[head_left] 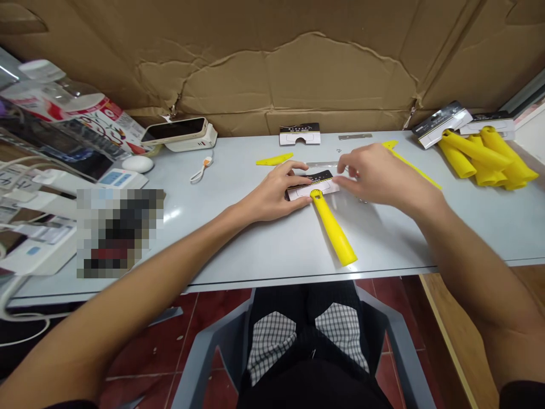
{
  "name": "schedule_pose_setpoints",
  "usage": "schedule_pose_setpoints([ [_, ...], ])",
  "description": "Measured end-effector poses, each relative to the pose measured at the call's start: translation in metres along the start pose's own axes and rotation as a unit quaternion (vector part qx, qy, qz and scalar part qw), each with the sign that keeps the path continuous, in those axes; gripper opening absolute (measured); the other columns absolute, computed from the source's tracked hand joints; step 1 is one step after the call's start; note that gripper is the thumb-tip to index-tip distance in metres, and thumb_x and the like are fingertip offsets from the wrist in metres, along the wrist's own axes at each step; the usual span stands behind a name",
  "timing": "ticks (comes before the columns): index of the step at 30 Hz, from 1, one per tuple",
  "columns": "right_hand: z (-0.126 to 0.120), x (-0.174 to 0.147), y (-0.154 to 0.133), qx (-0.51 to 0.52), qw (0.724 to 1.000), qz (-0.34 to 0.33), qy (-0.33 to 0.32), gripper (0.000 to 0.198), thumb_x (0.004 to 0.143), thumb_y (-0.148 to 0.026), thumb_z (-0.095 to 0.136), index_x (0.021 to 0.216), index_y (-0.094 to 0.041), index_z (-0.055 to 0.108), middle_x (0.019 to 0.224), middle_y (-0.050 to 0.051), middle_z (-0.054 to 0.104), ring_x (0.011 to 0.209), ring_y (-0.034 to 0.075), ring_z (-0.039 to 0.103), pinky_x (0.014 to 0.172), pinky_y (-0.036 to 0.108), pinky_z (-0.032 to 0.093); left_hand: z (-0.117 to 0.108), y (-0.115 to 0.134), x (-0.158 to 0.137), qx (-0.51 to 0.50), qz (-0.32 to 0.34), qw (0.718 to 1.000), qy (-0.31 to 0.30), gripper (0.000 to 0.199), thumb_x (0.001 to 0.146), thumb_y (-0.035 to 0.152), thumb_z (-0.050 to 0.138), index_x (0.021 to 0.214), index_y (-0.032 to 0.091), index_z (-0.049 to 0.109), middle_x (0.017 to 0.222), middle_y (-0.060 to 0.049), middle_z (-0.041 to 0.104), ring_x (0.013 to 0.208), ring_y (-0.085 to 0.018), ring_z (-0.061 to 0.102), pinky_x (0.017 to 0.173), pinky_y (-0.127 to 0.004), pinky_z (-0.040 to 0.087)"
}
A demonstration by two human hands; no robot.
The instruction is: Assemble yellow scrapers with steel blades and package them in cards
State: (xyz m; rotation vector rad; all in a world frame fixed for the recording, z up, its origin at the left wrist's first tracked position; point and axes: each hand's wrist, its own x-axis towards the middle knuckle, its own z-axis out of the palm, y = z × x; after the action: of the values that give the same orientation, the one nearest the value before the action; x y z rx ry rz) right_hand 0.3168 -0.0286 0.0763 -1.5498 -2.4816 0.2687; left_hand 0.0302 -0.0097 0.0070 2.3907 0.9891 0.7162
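A yellow tapered plastic handle lies on the table, its narrow, ribbed end against a black-and-white cardboard card. My left hand rests on the card's left side, thumb below and fingers above, gripping it flat. At the card's right end is my right hand, with curled fingers and thumb drawn close together; whatever lies between them is too small to make out. Just behind the card lies a thin metal strip. Tiny metal bits lie beneath my right hand.
Flat yellow pieces lie to the left and right. Behind stand another card and a metal strip. Several yellow handles are heaped at right. A phone, white cable, bottle and power strips occupy the left.
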Motion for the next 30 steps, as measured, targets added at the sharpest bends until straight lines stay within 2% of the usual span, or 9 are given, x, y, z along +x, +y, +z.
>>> schedule_pose_setpoints([
  [3, 0.005, -0.013, -0.032, 0.060, 0.990, -0.081, -0.101, 0.034, 0.110, -0.047, 0.069, 0.134, -0.025, 0.082, 0.093, 0.009, 0.079, 0.089, 0.030, 0.069, 0.081, 0.040, 0.045, -0.002, 0.000, -0.002, 0.005, 0.009, 1.000, 0.001, 0.041, 0.096, 0.046, 0.083, 0.132, 0.028, 0.088, 0.162, -0.016, 0.064, 0.153, -0.041, 0.062, 0.134, -0.060, 0.045],
  [5, 0.011, -0.017, -0.043, 0.053, 0.984, -0.094, -0.139, 0.031, 0.109, -0.037, 0.067, 0.132, -0.023, 0.082, 0.090, 0.008, 0.076, 0.086, 0.028, 0.066, 0.079, 0.039, 0.043, -0.002, -0.002, -0.002, 0.019, 0.016, 1.000, 0.006, 0.042, 0.097, 0.046, 0.081, 0.135, 0.027, 0.087, 0.161, -0.017, 0.065, 0.151, -0.040, 0.062, 0.132, -0.059, 0.046],
  [10, 0.021, -0.017, -0.045, 0.056, 0.984, -0.084, -0.148, 0.024, 0.103, -0.027, 0.065, 0.120, -0.019, 0.082, 0.084, 0.007, 0.072, 0.080, 0.025, 0.062, 0.075, 0.037, 0.040, 0.000, -0.004, -0.002, 0.066, 0.033, 0.997, 0.013, 0.041, 0.101, 0.048, 0.074, 0.132, 0.026, 0.088, 0.151, -0.017, 0.072, 0.143, -0.040, 0.065, 0.127, -0.060, 0.046],
  [12, 0.022, -0.016, -0.043, 0.067, 0.983, -0.089, -0.149, 0.023, 0.104, -0.031, 0.067, 0.116, -0.020, 0.082, 0.081, 0.006, 0.071, 0.079, 0.025, 0.061, 0.075, 0.037, 0.040, 0.001, -0.004, -0.002, 0.074, 0.028, 0.997, 0.001, 0.040, 0.103, 0.049, 0.071, 0.132, 0.027, 0.088, 0.148, -0.016, 0.074, 0.140, -0.040, 0.066, 0.126, -0.061, 0.045],
  [15, 0.022, -0.013, -0.040, 0.101, 0.977, -0.116, -0.145, 0.036, 0.111, -0.045, 0.062, 0.126, -0.021, 0.083, 0.080, 0.004, 0.071, 0.076, 0.024, 0.060, 0.077, 0.038, 0.040, 0.001, -0.002, -0.003, 0.074, 0.023, 0.997, -0.020, 0.042, 0.105, 0.049, 0.067, 0.134, 0.026, 0.087, 0.148, -0.017, 0.074, 0.142, -0.041, 0.065, 0.126, -0.063, 0.043],
  [17, 0.018, -0.011, -0.034, 0.111, 0.977, -0.124, -0.136, 0.039, 0.114, -0.045, 0.057, 0.131, -0.022, 0.084, 0.082, 0.004, 0.074, 0.077, 0.023, 0.062, 0.078, 0.038, 0.041, 0.000, -0.002, -0.003, 0.072, 0.019, 0.997, -0.029, 0.044, 0.105, 0.050, 0.067, 0.136, 0.025, 0.086, 0.150, -0.018, 0.074, 0.144, -0.042, 0.064, 0.126, -0.065, 0.042],
  [21, 0.006, -0.003, -0.010, 0.019, 0.997, -0.039, -0.063, 0.031, 0.106, -0.045, 0.072, 0.124, -0.022, 0.085, 0.099, 0.010, 0.081, 0.088, 0.027, 0.069, 0.080, 0.040, 0.045, -0.004, -0.004, -0.003, 0.059, 0.013, 0.997, -0.038, 0.045, 0.104, 0.049, 0.070, 0.141, 0.027, 0.084, 0.152, -0.017, 0.075, 0.145, -0.042, 0.063, 0.126, -0.065, 0.041],
  [25, 0.000, 0.006, 0.015, -0.047, 0.995, 0.026, -0.087, 0.026, 0.096, -0.044, 0.084, 0.115, -0.026, 0.084, 0.106, 0.011, 0.080, 0.088, 0.029, 0.070, 0.075, 0.041, 0.048, -0.006, -0.004, -0.004, 0.042, 0.015, 0.998, -0.038, 0.046, 0.102, 0.049, 0.072, 0.141, 0.028, 0.083, 0.152, -0.015, 0.076, 0.145, -0.042, 0.064, 0.127, -0.065, 0.041],
  [30, 0.005, 0.011, 0.023, -0.044, 0.991, 0.050, -0.112, 0.015, 0.096, -0.032, 0.082, 0.109, -0.026, 0.084, 0.105, 0.013, 0.076, 0.085, 0.028, 0.070, 0.073, 0.042, 0.050, -0.008, -0.003, -0.004, 0.036, 0.016, 0.999, -0.037, 0.046, 0.103, 0.051, 0.073, 0.140, 0.026, 0.082, 0.151, -0.016, 0.078, 0.146, -0.042, 0.065, 0.128, -0.065, 0.042],
])
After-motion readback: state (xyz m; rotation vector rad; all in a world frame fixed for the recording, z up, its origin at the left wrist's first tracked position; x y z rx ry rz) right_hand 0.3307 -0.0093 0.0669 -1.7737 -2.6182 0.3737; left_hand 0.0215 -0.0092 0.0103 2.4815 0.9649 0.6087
